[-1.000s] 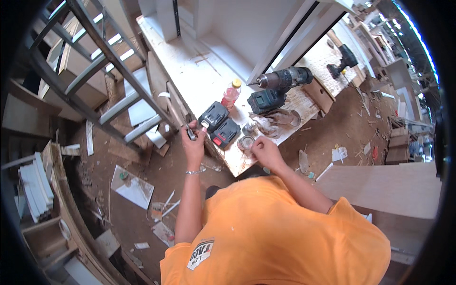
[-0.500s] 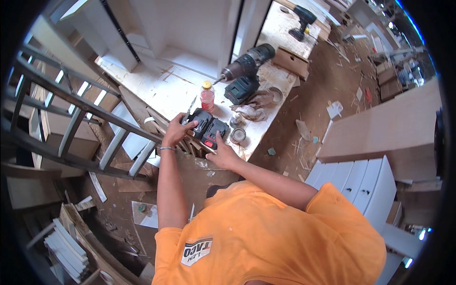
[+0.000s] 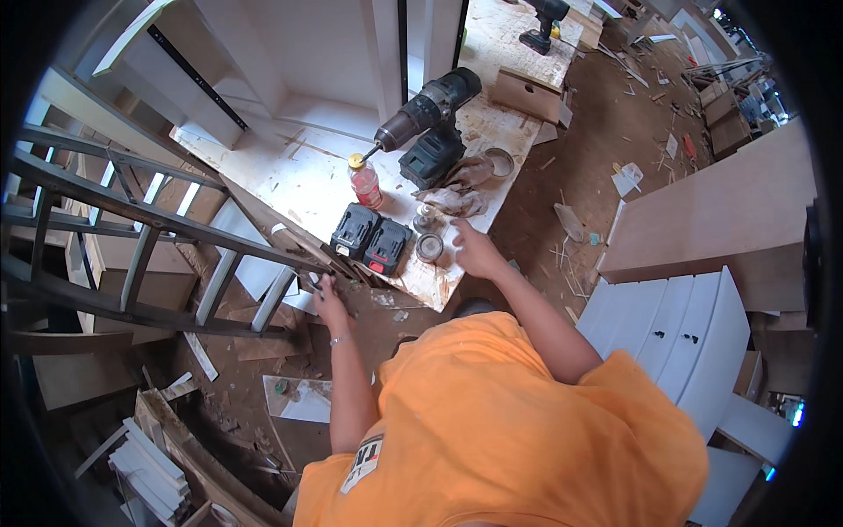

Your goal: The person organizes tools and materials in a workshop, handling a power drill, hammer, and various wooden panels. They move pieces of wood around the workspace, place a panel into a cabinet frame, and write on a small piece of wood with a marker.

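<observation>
Right hand (image 3: 477, 251) near round container (image 3: 430, 249); cloth (image 3: 458, 202), drill (image 3: 430, 112) beyond

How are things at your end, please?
Left hand, grip unclear. Right hand open beside small, round, greyish jar, nothing between. Two black, blocky battery packs left of jar.

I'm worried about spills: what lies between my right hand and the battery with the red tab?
In the head view, a round container stands between your right hand and that battery.
</observation>
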`<state>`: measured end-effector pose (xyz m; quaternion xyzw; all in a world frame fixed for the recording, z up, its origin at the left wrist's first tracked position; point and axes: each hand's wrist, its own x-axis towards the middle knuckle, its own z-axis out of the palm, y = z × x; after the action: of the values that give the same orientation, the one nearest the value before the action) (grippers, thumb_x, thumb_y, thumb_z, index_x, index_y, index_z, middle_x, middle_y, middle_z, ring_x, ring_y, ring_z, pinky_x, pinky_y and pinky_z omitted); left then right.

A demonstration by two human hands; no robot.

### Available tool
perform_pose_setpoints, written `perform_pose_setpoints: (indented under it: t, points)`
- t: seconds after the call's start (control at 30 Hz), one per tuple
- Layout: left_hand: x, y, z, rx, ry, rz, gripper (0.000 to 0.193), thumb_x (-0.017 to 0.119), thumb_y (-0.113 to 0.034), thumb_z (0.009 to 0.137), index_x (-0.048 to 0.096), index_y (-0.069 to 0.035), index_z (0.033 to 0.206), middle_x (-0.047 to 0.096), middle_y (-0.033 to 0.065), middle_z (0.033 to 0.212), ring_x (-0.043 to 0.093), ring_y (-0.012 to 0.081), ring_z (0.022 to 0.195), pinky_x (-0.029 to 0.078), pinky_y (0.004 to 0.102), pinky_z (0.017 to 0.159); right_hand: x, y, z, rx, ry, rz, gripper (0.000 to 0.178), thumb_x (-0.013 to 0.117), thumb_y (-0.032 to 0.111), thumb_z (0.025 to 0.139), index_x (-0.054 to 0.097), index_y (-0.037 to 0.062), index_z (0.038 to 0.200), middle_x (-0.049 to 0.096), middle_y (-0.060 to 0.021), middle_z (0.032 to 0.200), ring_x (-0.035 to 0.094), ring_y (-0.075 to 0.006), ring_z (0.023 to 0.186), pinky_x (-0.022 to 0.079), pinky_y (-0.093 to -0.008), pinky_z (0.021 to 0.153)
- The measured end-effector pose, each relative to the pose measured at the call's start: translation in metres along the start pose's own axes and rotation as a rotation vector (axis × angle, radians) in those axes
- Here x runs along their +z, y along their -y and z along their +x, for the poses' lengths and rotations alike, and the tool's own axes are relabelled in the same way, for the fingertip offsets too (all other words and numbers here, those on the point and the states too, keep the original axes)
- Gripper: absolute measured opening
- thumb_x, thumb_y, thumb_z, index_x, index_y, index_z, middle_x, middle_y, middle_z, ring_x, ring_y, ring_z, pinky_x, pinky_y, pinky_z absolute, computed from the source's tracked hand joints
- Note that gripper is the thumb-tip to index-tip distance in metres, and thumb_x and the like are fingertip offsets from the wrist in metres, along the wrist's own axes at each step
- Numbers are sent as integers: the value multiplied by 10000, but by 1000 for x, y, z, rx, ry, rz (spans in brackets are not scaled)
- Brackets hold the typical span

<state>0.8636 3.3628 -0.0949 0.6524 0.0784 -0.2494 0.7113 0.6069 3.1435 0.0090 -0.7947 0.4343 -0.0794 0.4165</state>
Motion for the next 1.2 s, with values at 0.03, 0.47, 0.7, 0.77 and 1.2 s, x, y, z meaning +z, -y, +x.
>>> perform_pose_setpoints:
  t: [0.03,0.47,0.7,0.77,1.2]
  points:
    - [-6,2,-19,-80,25,49,327,693,-362,952,603,-85,1101,674,31,998,576,94,781,436,272,634,2,-10,14,-44,-32,-22,570,552,-32,823,470,14,1385,671,-219,1062,677,-341,976,542,-410,838]
    - [-36,3,-154,150,-76,202,338,744,-164,903,555,-48,1159,597,19,996,550,109,868,473,273,736,-17,-7,72,-378,310,-133,591,669,133,796,531,100,1370,628,-235,1188,605,-407,1113,482,-467,978]
    - [66,-47,-180,222,240,532,418,785,-96,838,535,-26,1165,581,70,1041,579,145,899,500,299,802,-11,7,56,-264,399,-81,523,650,63,787,569,16,1302,661,-219,1077,636,-362,1021,505,-437,900]
    - [84,-42,-173,388,304,594,443,783,-74,806,530,-13,1164,590,122,1124,604,232,994,500,345,875,-5,9,51,-237,404,-20,517,652,55,779,577,9,1289,671,-217,1032,649,-356,975,515,-425,870]
    - [103,-34,-158,709,302,773,555,763,25,725,524,-14,1224,569,158,1248,585,336,1146,481,396,968,28,-6,38,-154,259,-8,564,694,62,820,433,13,1318,692,-179,867,707,-327,829,542,-421,737]
